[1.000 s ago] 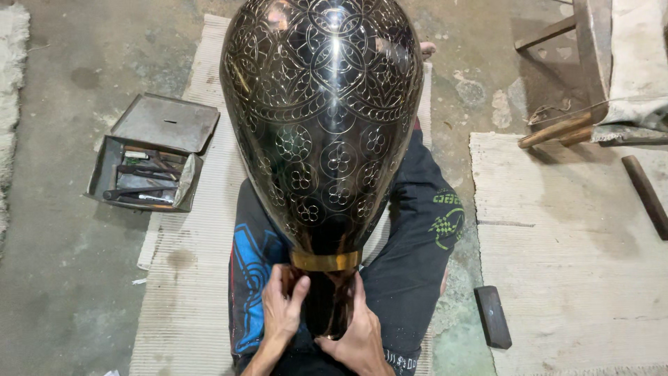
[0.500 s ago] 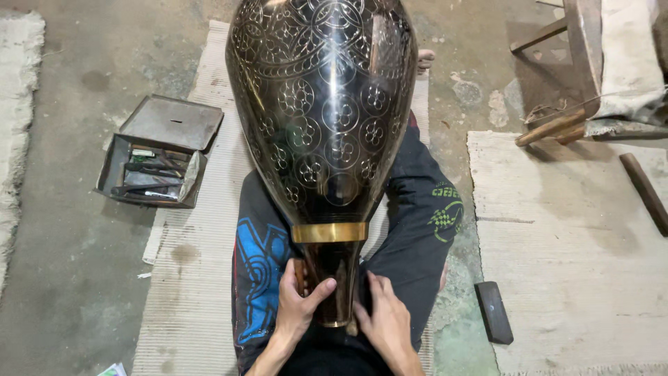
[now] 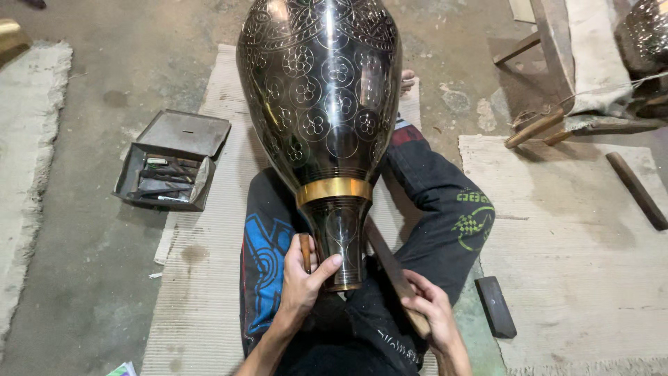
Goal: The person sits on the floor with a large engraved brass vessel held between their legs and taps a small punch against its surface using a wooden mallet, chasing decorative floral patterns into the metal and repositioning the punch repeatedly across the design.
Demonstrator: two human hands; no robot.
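Observation:
A large dark metal vase (image 3: 321, 97) with engraved flower circles and a gold band lies on my lap, its narrow neck toward me. My left hand (image 3: 303, 278) rests against the left side of the neck, thumb on the metal, and holds a small brown-handled tool (image 3: 305, 252) upright. My right hand (image 3: 430, 313) has come off the neck and grips a long wooden stick (image 3: 393, 271) that runs along the right side of the neck over my thigh.
An open metal tin of small tools (image 3: 170, 160) sits on the floor to the left. A dark rectangular block (image 3: 495, 306) lies by my right knee. Woven mats cover the floor; wooden furniture legs (image 3: 536, 129) and a wooden bar (image 3: 637, 189) are at the right.
The vase has shifted up and away from me. My right hand left the neck and took hold of the wooden stick. My left hand stays on the neck.

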